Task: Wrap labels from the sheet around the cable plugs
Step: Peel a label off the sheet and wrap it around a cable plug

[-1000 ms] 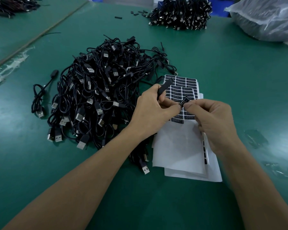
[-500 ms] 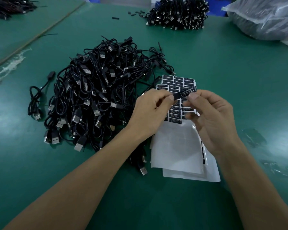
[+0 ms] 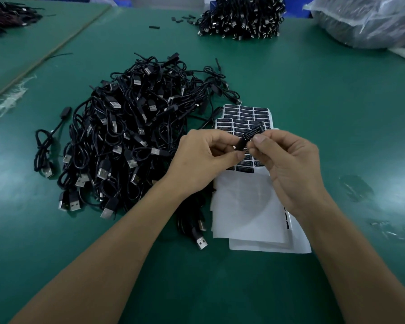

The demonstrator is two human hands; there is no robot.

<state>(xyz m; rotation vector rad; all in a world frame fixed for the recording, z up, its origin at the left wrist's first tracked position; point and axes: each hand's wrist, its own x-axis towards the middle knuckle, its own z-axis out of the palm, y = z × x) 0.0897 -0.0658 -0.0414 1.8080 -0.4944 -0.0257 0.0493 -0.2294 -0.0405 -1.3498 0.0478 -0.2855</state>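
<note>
head view. you are holding both hands together over the label sheet (image 3: 244,112), above the green table (image 3: 325,94). your left hand (image 3: 204,157) is pinching a small black cable plug (image 3: 241,144) between thumb and curled forefinger, the other fingers folding in toward the palm. your right hand (image 3: 288,164) is gripping the same plug from the other side, thumb and forefinger closing narrowly on it, the remaining fingers curling loosely beneath. a black label (image 3: 254,132) with white print is sitting at the plug's upper end, slanting up and to the right; how far it is lapping round the plug you cannot tell. the label sheet is lying flat beneath your fingertips, its rows of black labels showing beyond the hands, and a second such sheet is overlapping it. white backing paper (image 3: 248,206) is spreading toward you under your right wrist. just beside the sheets, on their left, a large pile of black usb cables (image 3: 131,136) is lying tangled, silver connectors showing. one coiled cable (image 3: 46,146) is lying apart at the pile's left. a single usb connector (image 3: 201,242) is poking out by the near-left corner of the backing paper. at the far edge a tidier bundle of cables (image 3: 243,17) is resting, with a clear plastic bag (image 3: 369,19) to its right.
</note>
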